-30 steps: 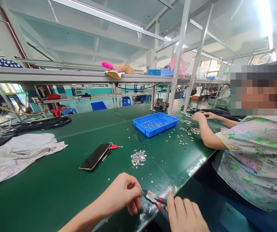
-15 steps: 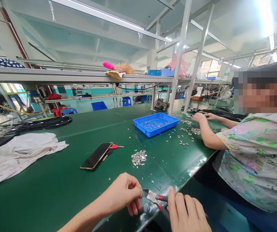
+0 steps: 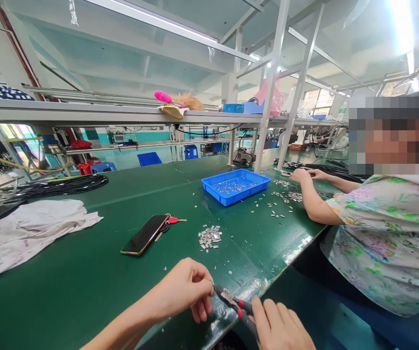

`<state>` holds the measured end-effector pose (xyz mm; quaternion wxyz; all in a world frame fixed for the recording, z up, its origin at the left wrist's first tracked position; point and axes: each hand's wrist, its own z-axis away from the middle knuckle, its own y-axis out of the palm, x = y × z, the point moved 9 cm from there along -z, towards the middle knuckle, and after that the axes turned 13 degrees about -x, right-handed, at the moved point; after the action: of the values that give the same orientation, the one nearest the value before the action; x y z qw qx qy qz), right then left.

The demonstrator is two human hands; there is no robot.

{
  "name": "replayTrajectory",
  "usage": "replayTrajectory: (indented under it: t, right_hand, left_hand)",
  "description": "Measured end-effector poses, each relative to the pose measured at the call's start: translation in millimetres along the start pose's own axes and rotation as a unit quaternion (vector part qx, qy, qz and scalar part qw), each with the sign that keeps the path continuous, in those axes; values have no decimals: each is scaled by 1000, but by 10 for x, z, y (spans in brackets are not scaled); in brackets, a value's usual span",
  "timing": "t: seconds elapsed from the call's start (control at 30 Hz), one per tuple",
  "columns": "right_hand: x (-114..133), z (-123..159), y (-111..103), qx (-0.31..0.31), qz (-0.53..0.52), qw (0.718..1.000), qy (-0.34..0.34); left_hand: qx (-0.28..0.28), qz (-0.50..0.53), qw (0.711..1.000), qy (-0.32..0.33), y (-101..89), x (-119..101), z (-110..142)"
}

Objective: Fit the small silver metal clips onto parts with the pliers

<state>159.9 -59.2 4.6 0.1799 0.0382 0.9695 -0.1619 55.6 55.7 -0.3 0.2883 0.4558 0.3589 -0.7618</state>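
My left hand (image 3: 185,291) is closed in a pinch over the front edge of the green table (image 3: 85,257). What lies between thumb and forefinger is too small to make out, though a tiny bit shows at the fingertips. My right hand (image 3: 280,323) is wrapped round cutting pliers (image 3: 228,295) with black and red handles. The tips of their jaws meet my left fingertips. Beyond my hands is a small pile of flat silvery metal pieces (image 3: 209,237), with a few pale scraps scattered around it.
A phone (image 3: 145,235) and keys (image 3: 173,220) lie left of the pile. Farther back is a blue tray (image 3: 227,198) with small pieces inside. A white cloth (image 3: 41,226) lies at left. At right, a co-worker (image 3: 388,233) handles pieces by black cables. A shelf (image 3: 103,116) spans above.
My right hand has shifted slightly down and left, and the pliers now tilt more steeply with their handles closer together. My left hand has hardly moved.
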Motion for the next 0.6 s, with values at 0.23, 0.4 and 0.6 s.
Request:
replayTrajectory:
  t: [0.23, 0.4, 0.6]
  right_hand:
    - [-2, -141, -89, -1, 78, 997, -28]
    - [12, -155, -122, 0, 87, 995, -48]
    - [4, -116, -56, 25, 57, 997, -41]
  left_hand:
    - [-5, 6, 1000, -16, 26, 65, -22]
    - [-4, 4, 1000, -24, 59, 86, -19]
    - [-6, 2, 1000, -25, 52, 72, -21]
